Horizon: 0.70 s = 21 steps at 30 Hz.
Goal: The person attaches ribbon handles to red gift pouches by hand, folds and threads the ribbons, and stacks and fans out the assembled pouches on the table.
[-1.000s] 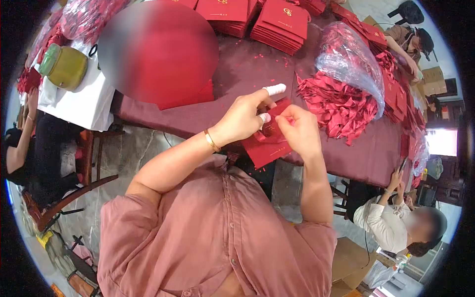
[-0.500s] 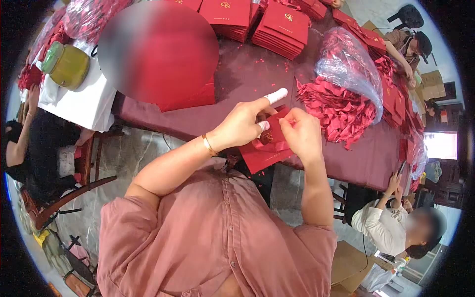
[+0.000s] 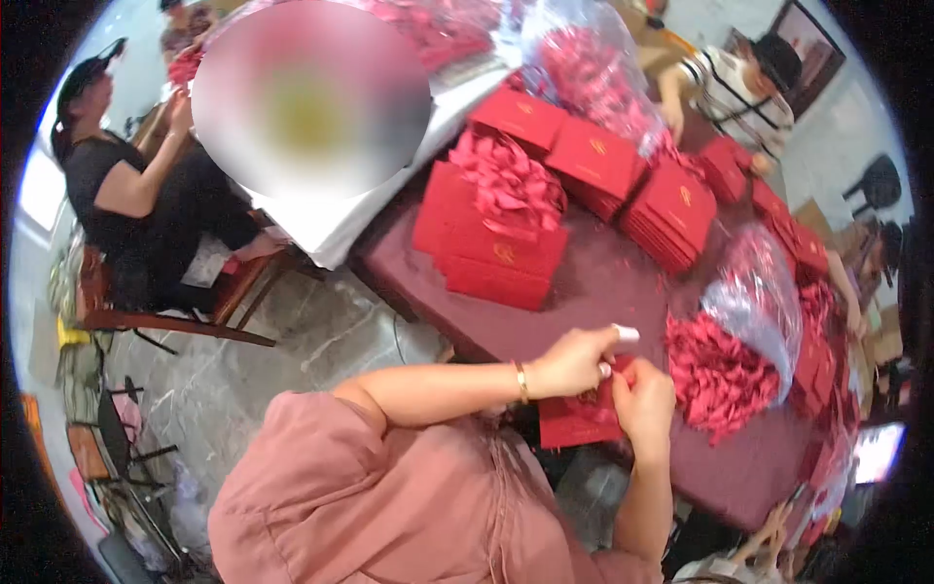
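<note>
A red bag with gold print (image 3: 569, 424) hangs between my hands at the table's near edge. My left hand (image 3: 576, 362), with white wraps on two fingers, is closed on the bag's upper part. At its right side my right hand (image 3: 644, 394) is pinched at the bag's top edge; what lies between its fingertips is too small to make out. A heap of red ribbons (image 3: 720, 375) spills from a clear plastic bag (image 3: 754, 292) to the right of my hands. Beyond them, more ribbons (image 3: 506, 180) rest on flat red bags (image 3: 506, 273).
Stacks of red bags (image 3: 671, 214) stand along the far side of the dark red table (image 3: 603, 302). A white-covered surface (image 3: 326, 229) adjoins at the left. A person in black (image 3: 126, 185) sits at the left; other people are across the table and at the right.
The view has swung to the left, so the table and my hands appear lower and farther right. My hands still hold the red bag, which hangs more level.
</note>
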Tool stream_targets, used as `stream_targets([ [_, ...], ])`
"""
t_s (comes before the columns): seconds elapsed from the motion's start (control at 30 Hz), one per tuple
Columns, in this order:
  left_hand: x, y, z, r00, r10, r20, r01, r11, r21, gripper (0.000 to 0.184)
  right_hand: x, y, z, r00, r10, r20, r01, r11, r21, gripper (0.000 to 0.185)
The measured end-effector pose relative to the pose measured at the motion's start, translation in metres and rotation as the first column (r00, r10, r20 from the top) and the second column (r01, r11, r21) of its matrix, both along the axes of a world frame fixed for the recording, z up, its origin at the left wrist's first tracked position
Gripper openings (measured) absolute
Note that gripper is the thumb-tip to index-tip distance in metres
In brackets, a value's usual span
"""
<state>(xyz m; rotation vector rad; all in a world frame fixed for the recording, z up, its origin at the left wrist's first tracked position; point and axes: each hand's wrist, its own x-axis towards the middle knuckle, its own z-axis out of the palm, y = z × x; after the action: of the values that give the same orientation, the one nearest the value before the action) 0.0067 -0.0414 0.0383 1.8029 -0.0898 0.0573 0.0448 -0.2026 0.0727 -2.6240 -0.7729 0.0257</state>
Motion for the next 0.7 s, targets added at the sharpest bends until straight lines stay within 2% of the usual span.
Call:
stream_targets([
  [0.07,0.001,-0.002,-0.002,1.0,0.014,-0.011,-0.014,1.0,-0.024,0.058,0.002,0.001,-0.002,0.999,-0.029,-0.022,0.03,0.998,0.047,0.014],
  [0.13,0.003,-0.006,-0.011,0.99,0.06,0.131,-0.05,0.995,-0.082,0.058,0.006,-0.001,-0.008,0.996,-0.064,-0.066,0.07,0.994,0.086,0.016],
  [0.17,0.001,-0.006,-0.01,0.986,0.078,0.149,-0.073,0.997,-0.037,0.056,0.007,-0.002,-0.01,0.997,-0.055,-0.056,0.061,0.993,0.099,0.016],
  [0.23,-0.004,-0.006,-0.002,0.975,0.105,0.194,-0.118,0.991,0.057,0.051,0.01,-0.001,-0.01,0.978,-0.091,-0.186,0.128,0.972,0.197,0.017],
  [0.27,-0.006,-0.01,-0.008,0.952,0.14,0.272,-0.169,0.982,0.086,0.047,0.008,0.0,-0.008,0.966,-0.124,-0.228,0.172,0.964,0.202,0.015],
  [0.3,-0.007,-0.011,-0.009,0.95,0.142,0.277,-0.172,0.981,0.089,0.047,0.005,0.001,-0.01,0.967,-0.121,-0.224,0.168,0.964,0.206,0.015],
  [0.37,-0.007,-0.013,-0.012,0.923,0.157,0.352,-0.218,0.966,0.139,0.046,-0.002,0.003,-0.017,0.993,-0.121,-0.012,0.121,0.977,0.178,0.015],
  [0.4,-0.008,-0.012,-0.01,0.93,0.144,0.337,-0.214,0.96,0.181,0.047,-0.007,0.006,-0.015,0.988,-0.103,0.115,0.098,0.994,0.047,0.015],
  [0.43,-0.008,-0.011,-0.009,0.931,0.141,0.337,-0.211,0.96,0.182,0.047,-0.011,0.008,-0.014,0.988,-0.105,0.114,0.1,0.994,0.048,0.015],
  [0.5,-0.008,-0.009,-0.004,0.951,0.144,0.273,-0.176,0.98,0.095,0.046,-0.016,0.013,-0.01,0.972,-0.04,0.232,0.06,0.995,-0.077,0.016],
  [0.57,-0.009,-0.01,-0.004,0.945,0.142,0.295,-0.182,0.977,0.112,0.044,-0.015,0.014,-0.008,0.969,-0.036,0.244,0.068,0.99,-0.122,0.014],
  [0.63,-0.01,-0.011,-0.007,0.922,0.103,0.373,-0.2,0.953,0.23,0.043,-0.003,0.007,-0.014,0.995,-0.023,0.101,0.016,0.998,0.069,0.009],
  [0.67,-0.011,-0.012,-0.007,0.922,0.101,0.374,-0.198,0.953,0.23,0.043,0.005,0.003,-0.016,0.994,-0.025,0.103,0.018,0.997,0.069,0.009],
  [0.7,-0.012,-0.013,-0.007,0.911,0.1,0.401,-0.21,0.948,0.241,0.043,0.013,-0.002,-0.018,0.925,-0.069,-0.373,0.19,0.936,0.296,0.01],
])
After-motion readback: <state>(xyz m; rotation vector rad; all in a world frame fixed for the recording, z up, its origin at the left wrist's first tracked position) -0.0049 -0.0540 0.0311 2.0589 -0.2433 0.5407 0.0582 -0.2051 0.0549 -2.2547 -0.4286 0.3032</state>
